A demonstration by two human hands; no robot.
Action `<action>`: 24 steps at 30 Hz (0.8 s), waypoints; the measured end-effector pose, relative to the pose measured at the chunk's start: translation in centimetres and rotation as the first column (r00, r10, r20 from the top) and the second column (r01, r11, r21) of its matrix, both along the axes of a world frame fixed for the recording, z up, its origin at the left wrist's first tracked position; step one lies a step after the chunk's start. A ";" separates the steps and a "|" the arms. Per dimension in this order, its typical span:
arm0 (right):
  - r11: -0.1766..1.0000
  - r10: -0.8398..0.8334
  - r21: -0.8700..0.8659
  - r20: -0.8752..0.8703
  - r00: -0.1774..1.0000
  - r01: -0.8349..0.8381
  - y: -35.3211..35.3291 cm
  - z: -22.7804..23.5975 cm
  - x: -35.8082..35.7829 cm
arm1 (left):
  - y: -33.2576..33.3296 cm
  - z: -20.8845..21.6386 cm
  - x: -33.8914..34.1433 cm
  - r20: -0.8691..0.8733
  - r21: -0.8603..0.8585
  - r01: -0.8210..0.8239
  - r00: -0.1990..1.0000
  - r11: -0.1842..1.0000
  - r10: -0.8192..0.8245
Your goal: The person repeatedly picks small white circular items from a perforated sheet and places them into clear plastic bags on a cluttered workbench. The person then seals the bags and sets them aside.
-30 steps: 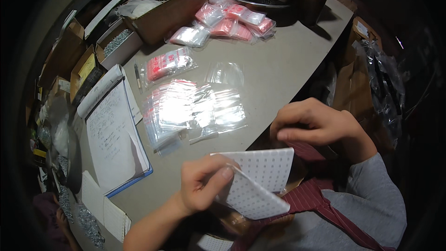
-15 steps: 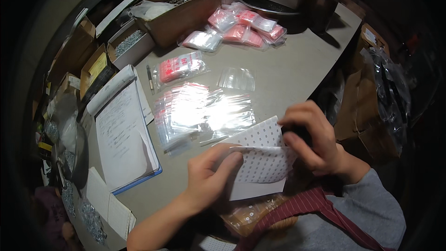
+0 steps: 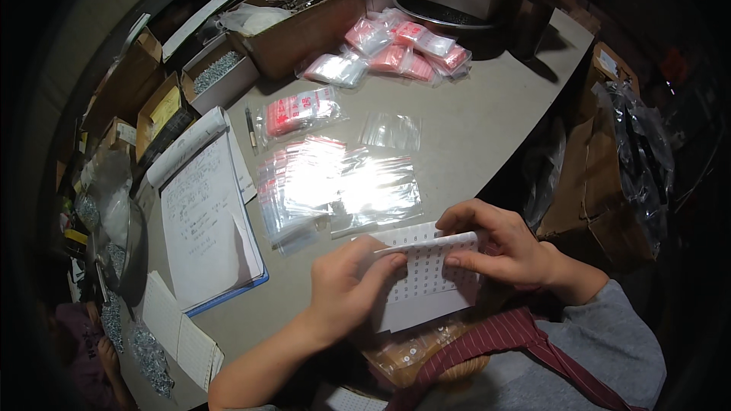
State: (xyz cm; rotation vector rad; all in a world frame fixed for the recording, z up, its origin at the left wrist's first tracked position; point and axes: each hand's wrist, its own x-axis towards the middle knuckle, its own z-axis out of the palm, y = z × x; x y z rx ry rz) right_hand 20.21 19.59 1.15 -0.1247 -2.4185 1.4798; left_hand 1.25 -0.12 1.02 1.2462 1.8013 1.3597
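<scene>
Both my hands hold a white sheet covered with rows of small printed marks, close to the table's near edge. It looks like a label sheet and is folded over along its top. My left hand pinches its left side, thumb in front. At its right side my right hand is closed, with the thumb on the front and the fingers behind the fold. Just beyond the sheet lie fanned-out clear zip bags with red edges and a second row of clear bags, both glaring under the light.
Left of the bags lie a clipboard with written paper and a pen. Packs of red-edged bags are heaped farther back. Boxes of metal parts line the left side. A cardboard box stands at the right, beyond the table edge.
My right hand has come down and leftward onto the sheet, its thumb now pressing the front. The sheet's raised back corner has folded down toward me. My left hand keeps its hold.
</scene>
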 end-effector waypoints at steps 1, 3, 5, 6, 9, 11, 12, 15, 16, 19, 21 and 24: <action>1.000 0.007 0.010 -0.022 1.000 -0.007 0.0 -0.2 -0.1 | -0.1 0.0 0.0 -0.017 0.003 -0.002 1.000 1.000 0.002; 0.999 0.021 0.028 -0.067 0.998 -0.020 -0.1 -0.5 -0.2 | -0.3 0.0 -0.1 -0.051 0.007 -0.005 0.999 1.000 0.006; 0.996 0.021 -0.093 0.017 1.000 -0.020 -0.2 -0.3 -0.1 | -0.4 0.3 -0.2 -0.080 0.000 -0.003 0.997 1.000 0.003; 0.988 0.023 -0.152 0.058 0.998 -0.014 -0.3 -0.2 0.1 | -0.4 0.5 -0.3 -0.095 -0.003 0.000 0.995 1.000 -0.001; 0.979 0.021 -0.206 0.105 0.994 0.001 -0.2 -0.4 0.3 | -0.3 0.6 -0.2 0.023 -0.048 -0.021 0.999 0.999 0.022; 0.972 -0.012 -0.233 0.078 0.997 0.030 0.0 -0.5 0.4 | -0.1 0.4 -0.6 0.104 -0.080 0.029 0.994 0.996 -0.021; 0.969 -0.038 -0.241 0.065 0.997 0.052 0.1 -0.6 0.4 | 0.1 0.2 -0.7 0.145 -0.091 0.065 0.988 0.994 -0.051; 0.974 -0.068 -0.218 -0.023 0.997 0.062 0.1 -1.0 0.1 | 0.5 -1.0 -0.4 0.219 -0.009 0.055 0.974 0.998 -0.052; 0.985 -0.054 -0.158 0.072 0.996 0.065 0.4 -0.6 0.1 | 0.1 -0.9 -0.5 0.280 -0.053 0.059 0.959 0.997 -0.042; 0.990 0.000 -0.144 -0.009 1.000 -0.001 -0.2 -0.7 -1.2 | -1.4 -1.7 -0.5 0.378 -0.042 -0.040 0.924 0.998 0.053; 0.987 0.023 -0.159 -0.008 1.000 -0.024 0.0 -0.9 -1.4 | -0.8 -1.4 -0.5 0.240 -0.062 -0.038 0.969 0.997 0.052; 0.957 0.036 -0.288 0.025 0.999 -0.028 0.3 -0.5 -1.0 | -0.2 0.5 -0.1 0.005 -0.097 -0.037 0.999 0.995 0.038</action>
